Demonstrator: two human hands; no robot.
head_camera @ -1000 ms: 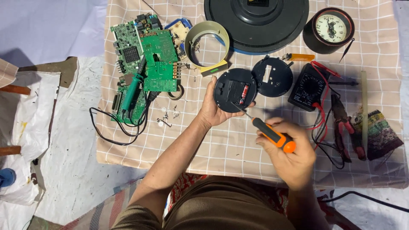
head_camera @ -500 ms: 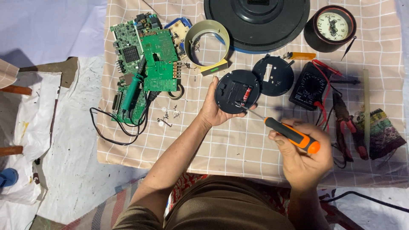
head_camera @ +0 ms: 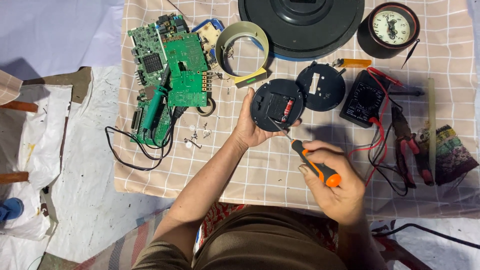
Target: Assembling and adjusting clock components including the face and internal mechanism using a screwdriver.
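My left hand (head_camera: 250, 127) grips a round black clock body (head_camera: 277, 105) from its left side, back facing up, with a small red part showing inside. My right hand (head_camera: 335, 182) is closed around an orange and black screwdriver (head_camera: 315, 165). Its thin metal tip rests on the lower middle of the clock body. A round black back cover (head_camera: 321, 86) lies just right of the clock body on the checked cloth (head_camera: 260, 170).
Green circuit boards (head_camera: 170, 80) with a green soldering iron and black cable lie at left. A tan ring (head_camera: 242, 50), large black disc (head_camera: 300, 25), small round clock (head_camera: 392, 27), black multimeter (head_camera: 364, 97) with red leads, red pliers (head_camera: 410, 150) surround the work.
The screwdriver handle swung out to the right, then came back left. Its tip stayed at the clock body. My left hand kept its hold.
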